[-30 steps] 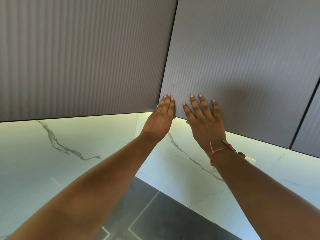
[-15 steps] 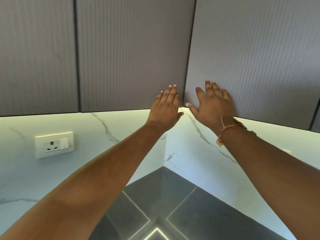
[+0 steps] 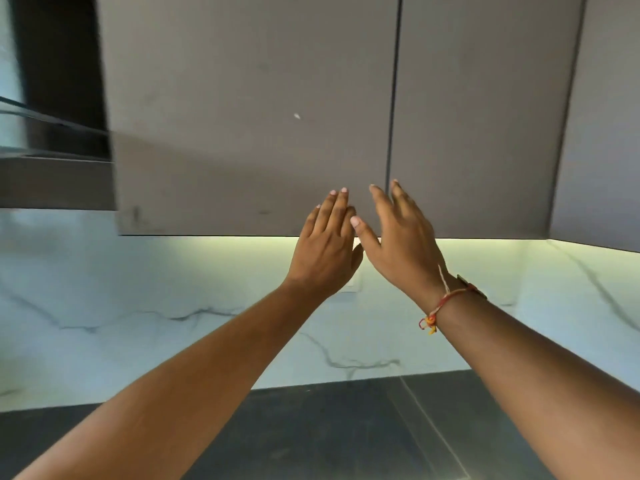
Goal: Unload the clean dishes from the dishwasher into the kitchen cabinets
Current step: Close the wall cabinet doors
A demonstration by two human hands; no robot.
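Left hand [image 3: 325, 247] and right hand [image 3: 401, 244] empty, fingers straight, before closed cabinet doors [image 3: 256, 133], marble backsplash [image 3: 173, 306]

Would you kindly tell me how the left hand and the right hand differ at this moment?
The right hand has a red thread at its wrist; the left hand has a bare wrist. The left hand's fingers lie together, the right hand's thumb sticks out. Both are open, empty, raised toward the cabinet doors.
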